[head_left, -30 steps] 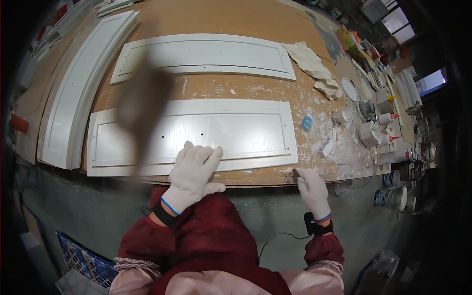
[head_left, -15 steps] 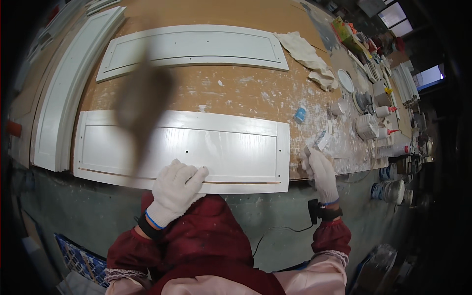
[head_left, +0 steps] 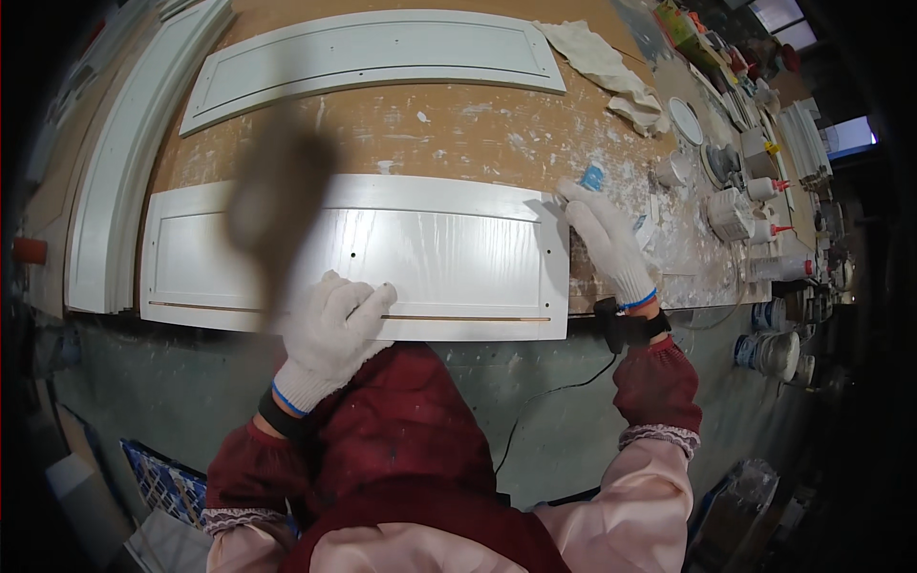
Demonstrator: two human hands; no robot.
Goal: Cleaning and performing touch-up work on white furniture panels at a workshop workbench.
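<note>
Panel (head_left: 449, 253), white and frame-faced, lay across the middle of the frame, its lower edge jutting past the near edge of the desk (head_left: 401, 134). A second earlier it had lain wholly on the desk; it had since come nearer the person, which seemingly freed that edge for handling.

The left hand (head_left: 334, 329) rested at the lower edge, fingers slightly apart on the face, thumb out of sight; whether it gripped could not be told. The right hand (head_left: 604, 239) had gone from the desk's edge to the upper right corner, bringing both hands to the panel. Its fingers were outstretched and close together; a grey smear beside them was too unclear to call held.

A dark blur (head_left: 282, 201) hid some of the left half. Farther out were a blue piece (head_left: 592, 176), a cup (head_left: 672, 168) at right, a cloth (head_left: 597, 72) at upper right, a second panel (head_left: 382, 48) along the top and stacked boards (head_left: 124, 181) at left.
</note>
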